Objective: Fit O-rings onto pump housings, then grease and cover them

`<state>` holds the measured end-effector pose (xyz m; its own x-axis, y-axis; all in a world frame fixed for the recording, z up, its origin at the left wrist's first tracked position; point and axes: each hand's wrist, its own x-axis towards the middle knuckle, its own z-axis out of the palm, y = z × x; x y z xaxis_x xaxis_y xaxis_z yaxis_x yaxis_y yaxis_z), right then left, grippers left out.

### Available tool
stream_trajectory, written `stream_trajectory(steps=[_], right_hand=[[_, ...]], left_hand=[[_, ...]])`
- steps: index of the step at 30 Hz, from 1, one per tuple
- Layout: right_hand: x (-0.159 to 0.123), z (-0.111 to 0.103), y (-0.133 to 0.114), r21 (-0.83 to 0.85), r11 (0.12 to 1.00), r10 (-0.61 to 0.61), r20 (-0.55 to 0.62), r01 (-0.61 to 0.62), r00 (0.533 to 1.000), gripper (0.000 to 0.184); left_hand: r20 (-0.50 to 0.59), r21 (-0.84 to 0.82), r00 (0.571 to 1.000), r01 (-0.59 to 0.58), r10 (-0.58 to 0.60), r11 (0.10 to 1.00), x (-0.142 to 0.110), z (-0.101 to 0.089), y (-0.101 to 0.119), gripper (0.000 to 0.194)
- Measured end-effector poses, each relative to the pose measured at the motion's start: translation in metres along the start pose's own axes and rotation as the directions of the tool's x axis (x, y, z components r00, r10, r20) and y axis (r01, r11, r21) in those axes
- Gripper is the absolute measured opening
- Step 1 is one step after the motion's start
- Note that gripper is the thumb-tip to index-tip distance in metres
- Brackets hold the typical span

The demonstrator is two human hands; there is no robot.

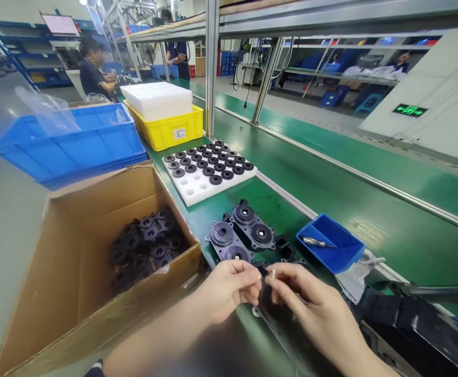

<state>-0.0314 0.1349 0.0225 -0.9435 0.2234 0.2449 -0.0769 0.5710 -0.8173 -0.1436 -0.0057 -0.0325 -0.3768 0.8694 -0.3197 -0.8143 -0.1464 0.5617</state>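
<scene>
The right hand (319,296) is pinching a small white pin (274,273) between thumb and forefinger, upright, near the left hand's fingertips. The left hand (229,290) is curling inward, its thumb and forefinger pressing together; whether it is gripping anything, one cannot tell. Both hands are hovering over a dark housing (268,302), which they are partly hiding.

Risk 1: dropping. The pin is resting on a very small contact area, so a slight roll of the thumb could be releasing it onto the housing or into a gap beneath the hands.

Risk 2: losing sight. The fingers are covering much of the housing, so a misplaced pin could be going unnoticed.

Risk 3: disturbing nearby parts. Two black plates (254,225) are lying just beyond the hands on the worktop (223,203); a forward push of the knuckles could be shifting them.

Risk 4: straying to the sides. The cardboard box (75,230) is standing open to the left of the hands, and a pin flicked that way could be vanishing among its dark parts (146,230). To the right, the blue bin (342,264) is holding a metal tool (317,242); a wide right-hand swing could be knocking it.
</scene>
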Motion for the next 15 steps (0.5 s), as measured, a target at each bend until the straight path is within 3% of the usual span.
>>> stream_trajectory(steps=[3, 7, 11, 15], right_hand=[[0.007, -0.003, 0.0, 0.203, 0.958, 0.212, -0.032, -0.202, 0.977, 0.025], [0.016, -0.004, -0.001, 0.287, 0.922, 0.284, -0.041, -0.261, 0.958, 0.028], [0.019, 0.003, -0.004, 0.369, 0.883, 0.303, 0.025, -0.291, 0.953, 0.025], [0.019, 0.01, -0.003, 0.249, 0.947, 0.216, -0.026, -0.203, 0.976, 0.02]], left_hand=[[-0.057, -0.054, 0.998, -0.037, 0.034, 0.998, 0.001, -0.003, 0.008, 0.031], [-0.097, -0.089, 0.994, -0.052, 0.043, 0.995, 0.001, -0.006, 0.016, 0.026], [-0.097, -0.104, 0.994, -0.051, 0.041, 0.993, 0.0, -0.006, 0.016, 0.024], [-0.097, -0.129, 0.995, -0.045, 0.032, 0.991, -0.001, -0.003, 0.013, 0.024]])
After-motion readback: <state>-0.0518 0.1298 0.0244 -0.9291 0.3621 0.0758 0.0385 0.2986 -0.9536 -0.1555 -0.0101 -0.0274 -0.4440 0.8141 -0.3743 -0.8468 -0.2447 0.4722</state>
